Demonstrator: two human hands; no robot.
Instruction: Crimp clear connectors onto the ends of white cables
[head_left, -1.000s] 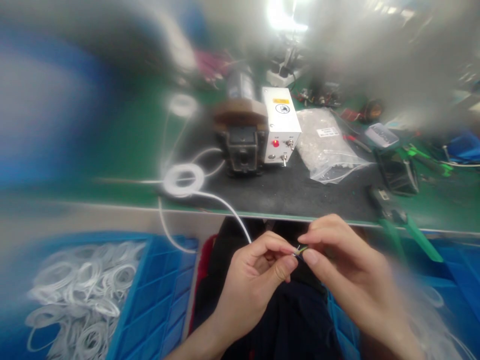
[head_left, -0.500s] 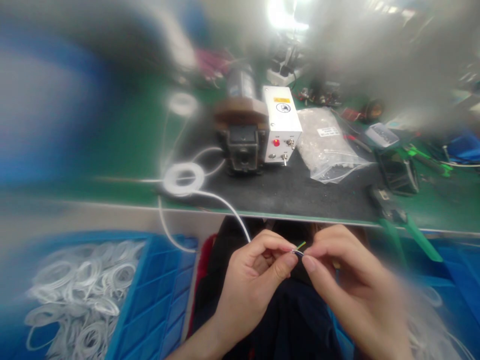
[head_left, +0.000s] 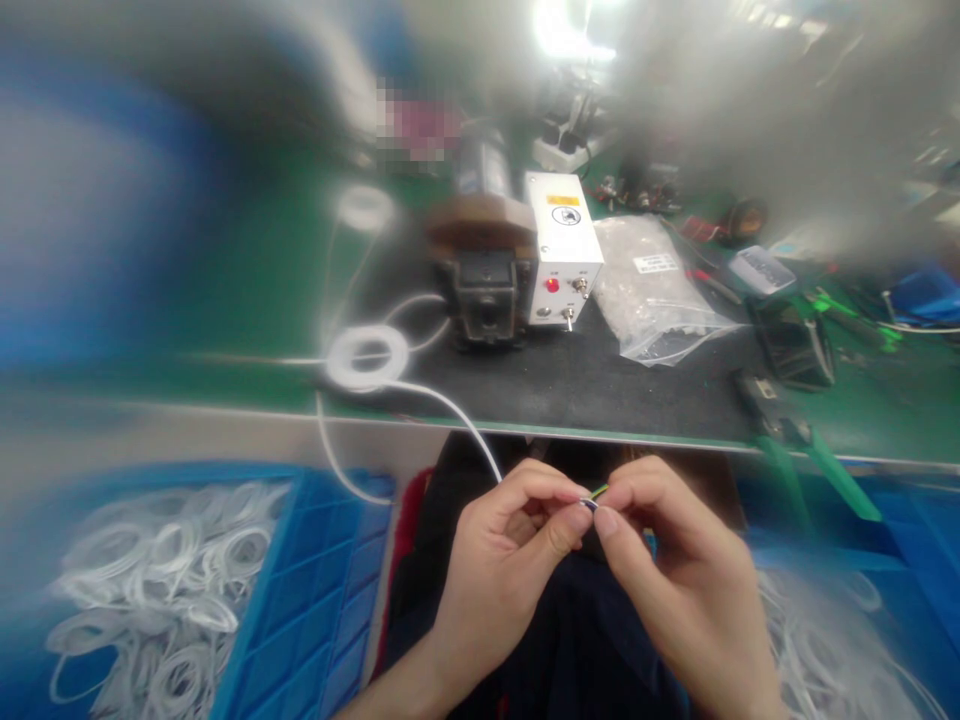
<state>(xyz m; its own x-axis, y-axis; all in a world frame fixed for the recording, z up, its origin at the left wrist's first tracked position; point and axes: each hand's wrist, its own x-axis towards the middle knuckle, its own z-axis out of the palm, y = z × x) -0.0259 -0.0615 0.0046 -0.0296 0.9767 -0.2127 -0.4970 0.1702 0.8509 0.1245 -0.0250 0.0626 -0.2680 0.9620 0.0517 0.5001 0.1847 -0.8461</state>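
Observation:
A white cable [head_left: 457, 419] runs from a coil [head_left: 367, 357] on the bench down into my left hand [head_left: 517, 560], whose thumb and fingers are pinched on its end. Thin inner wires [head_left: 592, 503] stick out there: a green-yellow one, a dark one and a pale one. My right hand [head_left: 675, 570] pinches these wires between thumb and forefinger, its tips close to those of the left. Just which wires lie between the right fingertips is partly hidden.
On a black mat stand a dark machine [head_left: 487, 270] and a white control box [head_left: 564, 250] with a lit red lamp. Nearby are a plastic bag [head_left: 656, 290] and green-handled cutters [head_left: 814, 450]. Blue crates [head_left: 300, 580] with coiled cables flank my lap.
My right hand has moved left, nearer to my left hand, and now covers part of the green-yellow wire. The left hand has stayed nearly still.

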